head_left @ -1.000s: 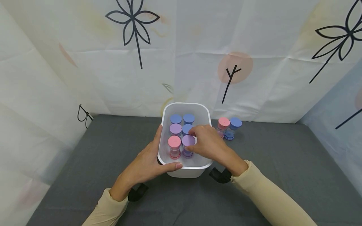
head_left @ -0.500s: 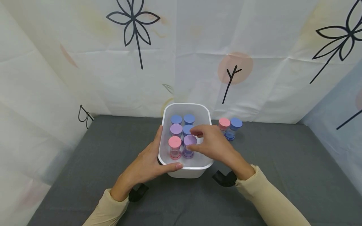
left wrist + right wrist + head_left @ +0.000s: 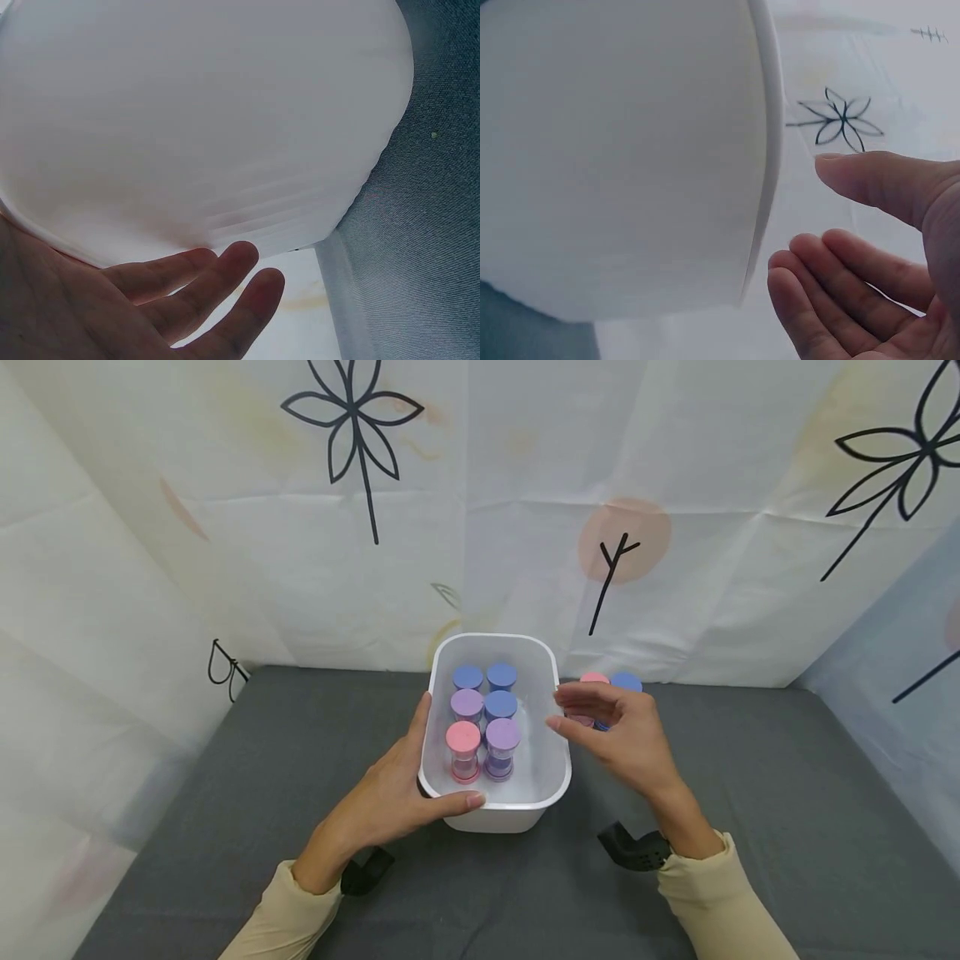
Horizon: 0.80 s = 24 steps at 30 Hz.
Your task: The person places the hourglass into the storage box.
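A white plastic bin [image 3: 495,820] stands on the table, with several small sand timers upright inside along its left half. Nearest are a pink-capped timer [image 3: 462,739] and a purple-capped timer [image 3: 502,735]. Behind them sit another purple-capped timer [image 3: 467,703] and blue-capped timers [image 3: 500,704]. My left hand [image 3: 390,797] touches the bin's left side with extended fingers, its thumb over the front rim. My right hand [image 3: 626,735] hovers by the right rim, fingers loosely bent, nothing between them. It partly hides a pink timer [image 3: 595,677] and a blue timer [image 3: 627,682] outside the bin.
A dark grey cloth [image 3: 720,793] covers the table. Behind it hangs a pale printed curtain [image 3: 517,568] close to the bin's far end. Inside the bin, its bare floor [image 3: 536,752] shows along the right half.
My right hand has let go of the front purple sand timer and moved right, out over the bin's right rim toward the two timers outside. The left hand and the bin have stayed put.
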### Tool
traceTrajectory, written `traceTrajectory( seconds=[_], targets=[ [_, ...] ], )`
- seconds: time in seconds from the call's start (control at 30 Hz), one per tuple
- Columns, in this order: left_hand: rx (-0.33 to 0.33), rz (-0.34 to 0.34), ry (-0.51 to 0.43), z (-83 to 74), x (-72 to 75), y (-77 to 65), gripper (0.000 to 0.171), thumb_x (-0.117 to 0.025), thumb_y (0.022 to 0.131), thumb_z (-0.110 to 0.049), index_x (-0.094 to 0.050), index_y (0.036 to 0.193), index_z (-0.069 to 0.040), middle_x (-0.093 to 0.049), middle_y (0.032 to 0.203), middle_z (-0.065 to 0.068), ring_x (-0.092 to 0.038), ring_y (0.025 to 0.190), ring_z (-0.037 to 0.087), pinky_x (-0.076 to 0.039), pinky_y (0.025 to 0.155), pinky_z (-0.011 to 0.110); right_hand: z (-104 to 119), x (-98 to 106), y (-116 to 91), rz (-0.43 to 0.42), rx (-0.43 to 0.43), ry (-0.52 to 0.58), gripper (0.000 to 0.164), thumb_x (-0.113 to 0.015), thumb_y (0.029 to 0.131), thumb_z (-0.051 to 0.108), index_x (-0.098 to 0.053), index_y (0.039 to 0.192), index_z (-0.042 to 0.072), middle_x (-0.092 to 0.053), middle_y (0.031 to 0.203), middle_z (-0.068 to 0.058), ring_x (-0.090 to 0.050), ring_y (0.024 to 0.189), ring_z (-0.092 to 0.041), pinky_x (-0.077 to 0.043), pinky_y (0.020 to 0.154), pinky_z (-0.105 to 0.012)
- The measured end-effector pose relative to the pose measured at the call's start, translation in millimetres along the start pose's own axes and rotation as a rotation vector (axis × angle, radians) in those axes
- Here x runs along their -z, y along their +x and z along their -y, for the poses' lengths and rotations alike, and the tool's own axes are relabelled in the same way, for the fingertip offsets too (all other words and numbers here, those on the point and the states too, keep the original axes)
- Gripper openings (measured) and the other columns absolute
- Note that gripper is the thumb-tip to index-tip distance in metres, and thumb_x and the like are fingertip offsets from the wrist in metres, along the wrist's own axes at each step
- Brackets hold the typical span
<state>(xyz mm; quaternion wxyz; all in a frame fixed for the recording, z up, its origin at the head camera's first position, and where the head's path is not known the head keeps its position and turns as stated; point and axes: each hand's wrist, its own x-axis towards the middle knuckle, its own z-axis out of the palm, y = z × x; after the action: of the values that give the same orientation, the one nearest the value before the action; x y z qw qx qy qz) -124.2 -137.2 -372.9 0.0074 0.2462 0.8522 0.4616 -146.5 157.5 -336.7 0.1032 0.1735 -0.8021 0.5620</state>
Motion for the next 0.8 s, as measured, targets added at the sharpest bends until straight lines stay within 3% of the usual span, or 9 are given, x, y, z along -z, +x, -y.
traceTrajectory(
  seconds=[0.23,0.37,0.57,0.8],
  targets=[
    [0.024,-0.008,0.007,1.1,-0.2,-1.3,0.129,-0.083,0.075,-0.062,0.007,0.163,-0.034,-0.031,0.161,-0.007,-0.046,0.132,0.013,-0.042,0.103,0.051,-12.4,15.1,-2.2,-0.082,-0.016,0.056,0.036,-0.083,0.083,0.0,-0.071,0.116,-0.006,-0.07,0.11,-0.023,-0.072,0.097,-0.017,-0.056,0.082,-0.026],
    [0.028,-0.015,0.006,0.2,-0.3,-1.0,0.127,-0.083,0.075,-0.062,0.006,0.162,-0.038,-0.034,0.16,-0.007,-0.047,0.13,0.013,-0.042,0.102,0.051,-16.4,25.6,-0.8,-0.129,-0.011,0.029,0.036,-0.082,0.084,0.002,-0.071,0.117,-0.006,-0.072,0.11,-0.02,-0.072,0.096,-0.012,-0.055,0.082,-0.023],
    [0.033,-0.013,0.008,-0.5,-0.1,-0.9,0.127,-0.083,0.075,-0.062,0.006,0.162,-0.038,-0.034,0.159,-0.007,-0.048,0.13,0.013,-0.042,0.102,0.051,-26.9,40.9,0.6,-0.305,-0.044,-0.004,0.035,-0.08,0.085,0.0,-0.07,0.117,-0.008,-0.073,0.107,-0.008,-0.071,0.096,-0.009,-0.052,0.084,-0.018],
    [0.048,-0.015,0.01,-0.5,-0.1,-2.1,0.129,-0.083,0.074,-0.063,0.006,0.163,-0.034,-0.033,0.16,-0.008,-0.046,0.131,0.012,-0.041,0.103,0.051,-46.0,49.1,2.3,-0.46,-0.089,-0.02,0.039,-0.079,0.086,0.0,-0.068,0.123,-0.007,-0.07,0.113,-0.011,-0.068,0.1,-0.01,-0.05,0.087,-0.016]
  ],
)
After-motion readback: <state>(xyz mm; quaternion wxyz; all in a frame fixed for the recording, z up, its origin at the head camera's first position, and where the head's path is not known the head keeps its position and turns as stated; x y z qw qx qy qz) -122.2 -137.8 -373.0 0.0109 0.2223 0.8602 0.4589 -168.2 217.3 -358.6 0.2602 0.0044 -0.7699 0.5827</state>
